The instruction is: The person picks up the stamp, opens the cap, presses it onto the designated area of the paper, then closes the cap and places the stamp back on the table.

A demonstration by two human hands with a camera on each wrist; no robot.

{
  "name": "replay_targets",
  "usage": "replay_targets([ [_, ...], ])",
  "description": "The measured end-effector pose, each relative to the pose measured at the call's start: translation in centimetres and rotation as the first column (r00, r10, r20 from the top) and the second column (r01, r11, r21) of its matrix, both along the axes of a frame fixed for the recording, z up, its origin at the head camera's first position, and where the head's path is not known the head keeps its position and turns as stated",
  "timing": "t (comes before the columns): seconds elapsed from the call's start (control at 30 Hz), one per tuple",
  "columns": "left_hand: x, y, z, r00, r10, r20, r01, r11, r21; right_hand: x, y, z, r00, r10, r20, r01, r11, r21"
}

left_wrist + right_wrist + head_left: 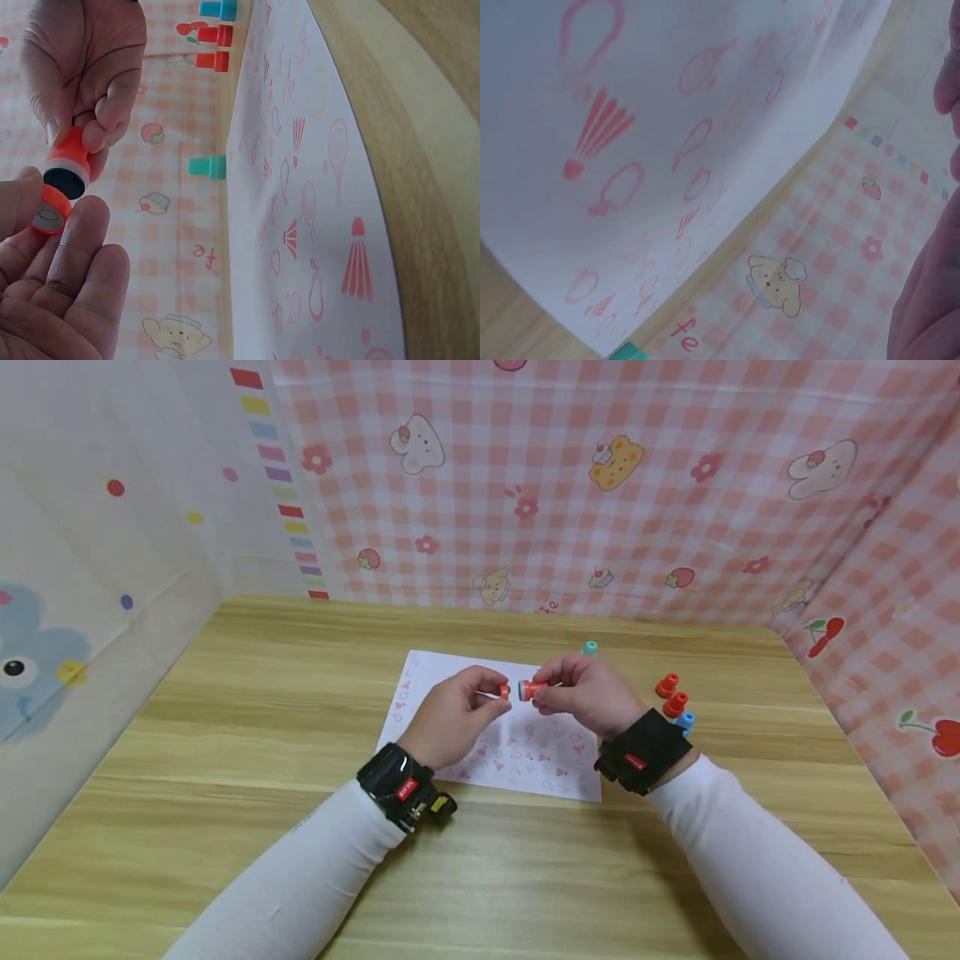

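Observation:
Above a sheet of paper [450,768] printed with red shuttlecock and racket shapes, both hands hold parts of a toy stamp. The left hand [453,714] pinches a small red cap [51,210] between thumb and fingers; its inside faces the stamp. In the right hand [592,693], thumb and fingertips grip the handle of a red stamp [531,690], its dark round face [64,182] pointing at the cap. A narrow gap separates cap and stamp in the head view. In the right wrist view only part of a hand [934,277] appears at the edge, the stamp out of sight.
Right of the paper stand two red stamps [667,685] and a blue stamp [685,721], the latter partly behind the right wrist. A teal stamp [589,648] stands beyond the right hand. Patterned cloth [480,510] hangs behind the wooden table [262,693].

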State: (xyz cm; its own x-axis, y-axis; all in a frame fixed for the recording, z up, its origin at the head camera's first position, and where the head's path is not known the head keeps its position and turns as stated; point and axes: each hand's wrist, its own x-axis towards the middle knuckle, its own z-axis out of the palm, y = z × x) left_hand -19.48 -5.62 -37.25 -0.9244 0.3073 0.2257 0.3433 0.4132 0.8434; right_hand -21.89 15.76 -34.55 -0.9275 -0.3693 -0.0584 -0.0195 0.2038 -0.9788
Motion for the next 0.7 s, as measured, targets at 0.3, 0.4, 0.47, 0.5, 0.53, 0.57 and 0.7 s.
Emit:
replay_targets([
  [0.3,0.11,0.16,0.08,1.000,-0.024,-0.008,0.024,1.000,-0.001,0.30,-0.47,-0.26,1.000,0.030,-0.006,-0.030,1.000,0.008],
  [0.4,0.13,0.20,0.05,1.000,-0.026,-0.013,0.026,1.000,0.003,0.38,-0.58,-0.28,0.999,0.052,-0.012,-0.052,0.999,0.000],
  [0.47,0.16,0.23,0.02,1.000,-0.025,-0.015,0.025,1.000,0.004,0.44,-0.67,-0.25,0.998,0.058,-0.009,-0.058,0.998,0.001],
  [0.5,0.18,0.24,0.03,1.000,-0.024,-0.015,0.024,1.000,0.005,0.47,-0.71,-0.23,0.998,0.058,-0.008,-0.058,0.998,0.006],
  [0.53,0.20,0.24,0.03,1.000,-0.023,-0.015,0.023,1.000,0.006,0.51,-0.73,-0.19,0.998,0.059,-0.008,-0.059,0.998,0.011],
  [0.57,0.22,0.24,0.03,1.000,-0.021,-0.014,0.021,1.000,0.005,0.53,-0.76,-0.18,0.998,0.056,-0.006,-0.056,0.998,0.013],
  [0.7,0.24,0.24,-0.02,1.000,-0.020,-0.011,0.020,1.000,-0.002,0.62,-0.80,-0.15,0.998,0.063,0.005,-0.063,0.998,0.009],
])
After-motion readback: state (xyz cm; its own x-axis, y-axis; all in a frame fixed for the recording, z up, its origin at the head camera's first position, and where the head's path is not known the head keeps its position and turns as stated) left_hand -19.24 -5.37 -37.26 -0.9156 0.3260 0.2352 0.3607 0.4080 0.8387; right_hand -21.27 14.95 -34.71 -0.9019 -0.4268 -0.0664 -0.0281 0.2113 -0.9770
